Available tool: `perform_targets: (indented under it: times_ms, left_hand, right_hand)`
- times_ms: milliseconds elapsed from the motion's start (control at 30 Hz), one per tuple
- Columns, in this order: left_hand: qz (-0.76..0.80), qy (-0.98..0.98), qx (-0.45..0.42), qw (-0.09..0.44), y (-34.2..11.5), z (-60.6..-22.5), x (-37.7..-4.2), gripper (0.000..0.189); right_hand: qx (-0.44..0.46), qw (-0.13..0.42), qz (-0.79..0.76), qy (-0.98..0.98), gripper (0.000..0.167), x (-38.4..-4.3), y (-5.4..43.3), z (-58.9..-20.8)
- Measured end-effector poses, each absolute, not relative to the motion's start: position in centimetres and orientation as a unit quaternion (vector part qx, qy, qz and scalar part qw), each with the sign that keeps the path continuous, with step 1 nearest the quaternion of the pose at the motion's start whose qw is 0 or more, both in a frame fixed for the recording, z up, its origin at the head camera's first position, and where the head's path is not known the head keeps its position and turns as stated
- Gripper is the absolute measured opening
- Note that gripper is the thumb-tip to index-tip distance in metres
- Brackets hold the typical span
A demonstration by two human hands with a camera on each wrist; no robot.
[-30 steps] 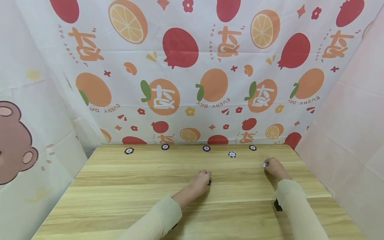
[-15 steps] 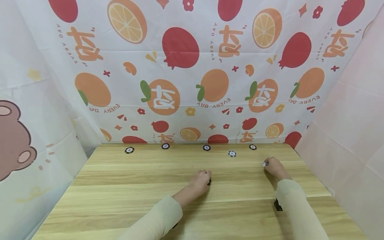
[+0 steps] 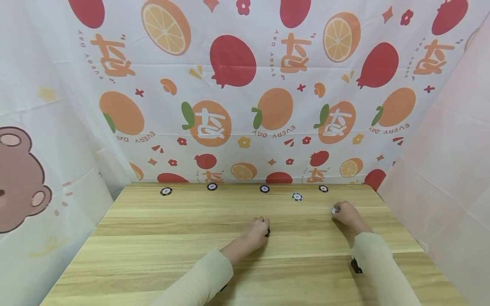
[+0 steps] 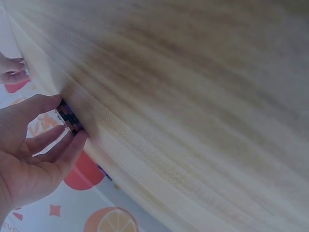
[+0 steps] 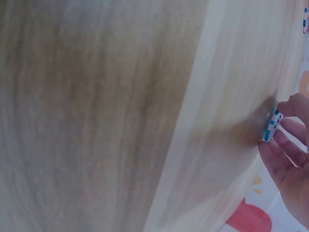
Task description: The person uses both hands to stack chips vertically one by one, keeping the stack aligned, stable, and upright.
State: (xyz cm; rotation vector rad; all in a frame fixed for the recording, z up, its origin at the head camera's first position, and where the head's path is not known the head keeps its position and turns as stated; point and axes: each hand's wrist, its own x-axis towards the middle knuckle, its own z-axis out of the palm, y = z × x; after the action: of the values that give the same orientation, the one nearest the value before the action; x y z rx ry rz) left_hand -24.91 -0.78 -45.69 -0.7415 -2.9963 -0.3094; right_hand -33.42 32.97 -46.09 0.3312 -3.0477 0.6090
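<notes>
My left hand (image 3: 257, 233) is low over the middle of the wooden table, pinching a short stack of dark poker chips (image 4: 70, 117) between thumb and fingers. In the left wrist view the stack's edge shows black, purple and orange blocks. To the right, my right hand (image 3: 347, 213) holds white poker chips (image 3: 335, 210) close to the tabletop. Blue and white edge blocks show on these chips (image 5: 273, 125) in the right wrist view, with the thumb on one side and fingertips on the other.
Along the table's far edge lie black-rimmed poker chips (image 3: 264, 189), spaced apart in a row. A white poker chip (image 3: 297, 196) lies slightly nearer, between the two rightmost. Behind the wooden table (image 3: 172, 255) hangs a fruit-print curtain (image 3: 237, 140); pale cloth closes both sides.
The right hand has slid slightly left with its white chips. The left hand stays in place with its dark chips. The chips at the far edge have not moved.
</notes>
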Motion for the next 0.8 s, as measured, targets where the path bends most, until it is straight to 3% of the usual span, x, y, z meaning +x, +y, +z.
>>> perform_targets:
  times_ms: [300, 800]
  left_hand:
    - [-0.101, -0.964, -0.244, 0.021, -0.8, -45.7, -24.8, 0.034]
    - [-0.122, -0.958, -0.258, 0.018, -1.2, -45.4, -24.9, 0.029]
  right_hand:
    - [0.145, 0.018, 0.209, -0.967, 0.028, -33.0, 31.4, -45.7]
    - [0.232, -0.031, 0.179, -0.955, 0.022, -32.6, 28.3, -44.8]
